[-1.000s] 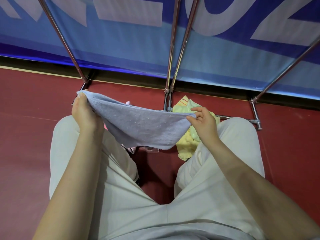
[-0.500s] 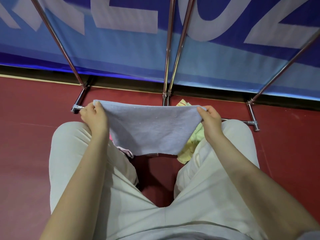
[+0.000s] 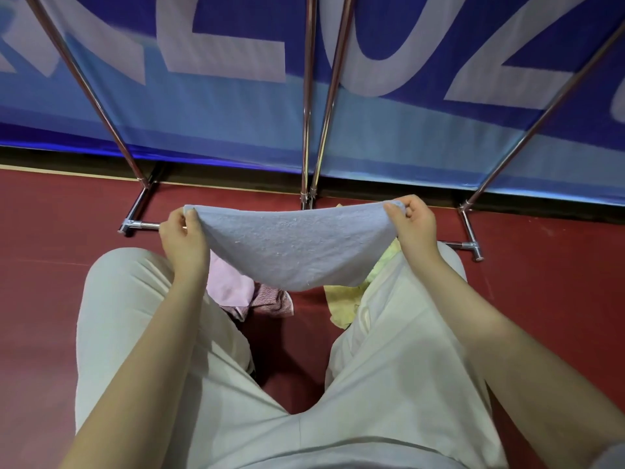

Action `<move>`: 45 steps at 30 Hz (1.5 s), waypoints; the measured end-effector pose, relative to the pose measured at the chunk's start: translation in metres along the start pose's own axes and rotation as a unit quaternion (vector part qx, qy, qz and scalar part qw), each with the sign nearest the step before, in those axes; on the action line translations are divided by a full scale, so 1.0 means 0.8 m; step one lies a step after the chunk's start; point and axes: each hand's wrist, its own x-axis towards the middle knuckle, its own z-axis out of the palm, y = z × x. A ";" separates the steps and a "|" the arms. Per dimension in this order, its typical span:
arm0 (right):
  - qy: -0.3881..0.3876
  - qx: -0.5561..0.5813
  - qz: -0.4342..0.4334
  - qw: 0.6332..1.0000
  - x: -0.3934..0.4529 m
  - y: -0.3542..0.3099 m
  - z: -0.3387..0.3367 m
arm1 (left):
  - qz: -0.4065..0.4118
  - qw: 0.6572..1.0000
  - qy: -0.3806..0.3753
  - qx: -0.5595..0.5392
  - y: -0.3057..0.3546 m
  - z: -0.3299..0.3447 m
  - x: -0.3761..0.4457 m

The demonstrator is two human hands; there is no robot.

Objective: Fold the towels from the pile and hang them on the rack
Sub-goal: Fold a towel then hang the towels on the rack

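I hold a blue towel (image 3: 291,248) stretched between both hands above my knees.

My left hand (image 3: 182,238) pinches one top corner and my right hand (image 3: 414,223) pinches the other, so the cloth sags between them. Under it, on the red floor (image 3: 50,265), lie a pink towel (image 3: 233,286) near my left hand and a yellow towel (image 3: 345,302) near my right. The metal rack (image 3: 306,130) stands just beyond my hands.
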 end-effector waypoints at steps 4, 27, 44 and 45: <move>0.005 0.011 -0.002 1.000 -0.002 -0.003 0.000 | -0.011 0.999 -0.002 -0.036 -0.003 0.002 0.001; -0.012 0.078 0.084 0.993 0.001 0.026 0.009 | -0.001 1.000 0.006 -0.029 0.015 -0.002 -0.005; -0.010 0.086 0.147 0.985 -0.002 0.011 0.094 | -0.297 0.915 -0.082 -0.258 0.056 0.026 -0.052; -0.018 0.098 0.150 0.984 -0.006 0.008 0.101 | -0.293 0.911 -0.083 -0.278 0.060 0.029 -0.059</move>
